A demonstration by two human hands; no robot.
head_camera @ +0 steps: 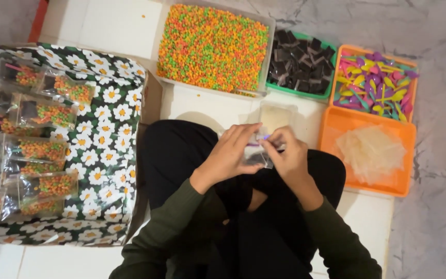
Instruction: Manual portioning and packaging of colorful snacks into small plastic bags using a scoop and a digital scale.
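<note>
My left hand (231,152) and my right hand (287,155) meet over my lap, both pinching a small clear plastic packet (256,153) with something dark inside and a purple bit at its top. My sleeves are dark green and my legs are in black. Just beyond the hands lies a small clear container (276,116) on the white floor. What exactly the packet holds is mostly hidden by my fingers.
A clear tub of orange, green and yellow pellets (210,46) sits ahead, then a green tray of dark squares (300,64), an orange tray of coloured plastic spoons (375,82) and an orange tray of clear bags (370,152). Filled packets (37,150) lie on a daisy-print box at left.
</note>
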